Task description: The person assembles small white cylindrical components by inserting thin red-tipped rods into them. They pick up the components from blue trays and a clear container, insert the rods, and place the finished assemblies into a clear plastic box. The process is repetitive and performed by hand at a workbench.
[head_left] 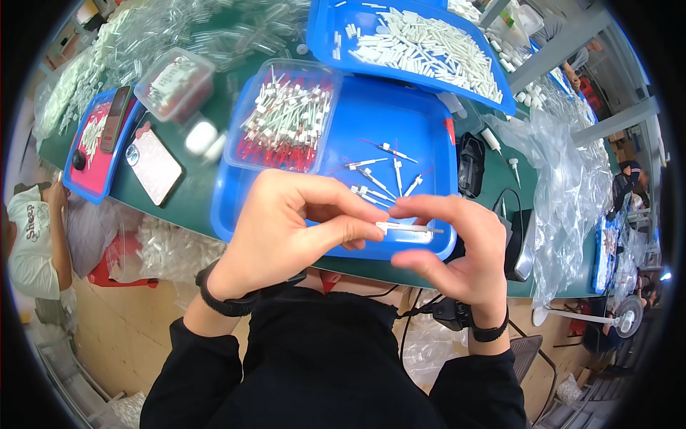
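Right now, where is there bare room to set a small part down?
The middle blue tray is bare behind the loose parts, right of its clear box. Green tabletop shows between phone and tray. Crowded: back left, with clear tubes; right, with plastic wrap.

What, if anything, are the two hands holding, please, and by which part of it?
The left hand pinches a slim white piece by its left end, between thumb and forefinger. The right hand is open, thumb and forefinger apart, gripping nothing visible.

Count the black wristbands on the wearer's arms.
2: one black wristband behind the left hand, another black wristband behind the right hand. Any under the sleeves would be hidden.
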The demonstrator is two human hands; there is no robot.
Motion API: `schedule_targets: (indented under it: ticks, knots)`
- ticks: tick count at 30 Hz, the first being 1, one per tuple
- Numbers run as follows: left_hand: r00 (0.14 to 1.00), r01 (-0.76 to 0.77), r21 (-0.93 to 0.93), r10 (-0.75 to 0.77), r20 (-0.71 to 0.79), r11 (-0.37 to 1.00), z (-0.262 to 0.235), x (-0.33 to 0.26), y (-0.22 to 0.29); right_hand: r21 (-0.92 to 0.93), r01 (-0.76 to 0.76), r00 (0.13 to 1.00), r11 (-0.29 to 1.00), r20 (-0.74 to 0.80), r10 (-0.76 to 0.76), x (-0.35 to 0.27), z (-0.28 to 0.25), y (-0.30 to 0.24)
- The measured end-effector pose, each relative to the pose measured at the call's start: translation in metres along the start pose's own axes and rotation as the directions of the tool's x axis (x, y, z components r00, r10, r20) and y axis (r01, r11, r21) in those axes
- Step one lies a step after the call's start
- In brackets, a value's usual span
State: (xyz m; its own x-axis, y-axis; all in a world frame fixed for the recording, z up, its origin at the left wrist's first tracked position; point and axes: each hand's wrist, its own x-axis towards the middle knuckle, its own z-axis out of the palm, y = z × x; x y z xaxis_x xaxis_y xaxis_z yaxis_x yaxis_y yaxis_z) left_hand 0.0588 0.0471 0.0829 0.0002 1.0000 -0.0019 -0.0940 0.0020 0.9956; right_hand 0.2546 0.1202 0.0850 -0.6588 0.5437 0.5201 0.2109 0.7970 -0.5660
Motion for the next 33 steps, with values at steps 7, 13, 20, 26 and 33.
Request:
schedule_targets:
  ticks: [7, 13, 20, 26, 33]
  knots:
    - [0.990, -0.134, 0.197, 0.139, -0.011, 0.971, -0.020, 0.013, -0.006, -0.022, -0.172, 0.974, 0.985, 0.145, 0.173, 0.014, 0.005, 0.014]
    - [0.950, -0.012, 0.774, 0.249, -0.189, 0.633, -0.078, 0.044, -0.006, -0.238, -0.153, 0.919, 0.959, 0.323, 0.226, 0.041, -0.012, 0.054]
    - [0.934, 0.028, 0.908, 0.314, -0.173, 0.417, -0.080, 0.072, -0.036, -0.619, -0.221, 0.975, 0.753, -0.133, 0.176, 0.116, -0.040, 0.182]
    - [0.933, 0.078, 0.947, 0.312, -0.180, 0.312, -0.081, 0.069, -0.041, -0.614, -0.441, 0.854, 0.654, -0.064, 0.516, 0.136, -0.035, 0.204]
    - [0.868, 0.010, 0.940, 0.464, -0.177, 0.340, -0.091, 0.068, -0.051, -0.509, -0.457, 0.889, 0.730, -0.286, 0.357, 0.129, -0.034, 0.180]
